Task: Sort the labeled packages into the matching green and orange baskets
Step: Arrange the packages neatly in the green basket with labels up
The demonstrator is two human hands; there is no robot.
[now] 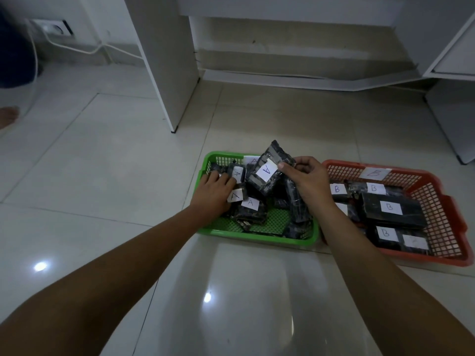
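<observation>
Head view: both bare forearms reach forward from the near edge across the glossy pale floor tiles (pixel 102 191) toward the green plastic lattice basket (pixel 257 240), which serves as the landmark here. Inside it lie dark plastic-wrapped packages with white paper labels, each handwritten "A"; one such package (pixel 250 210) sits near the basket's front left. The left hand (pixel 214 192) lies palm down over the basket's left side, fingers bent onto a small A-labelled package (pixel 237 173); whether it grips or only rests there cannot be told. The right hand (pixel 307 181) hovers above the basket's right half, thumb and fingers pinching the edge of a raised, tilted dark wrapped package marked "A" (pixel 270 173). Just right of the green basket, touching its side, stands the orange plastic lattice basket (pixel 442 222), holding dark packages labelled "B" (pixel 392 209) and bearing a "B" tag on its far wall. Beyond the green basket rises a white furniture panel (pixel 167 73).
</observation>
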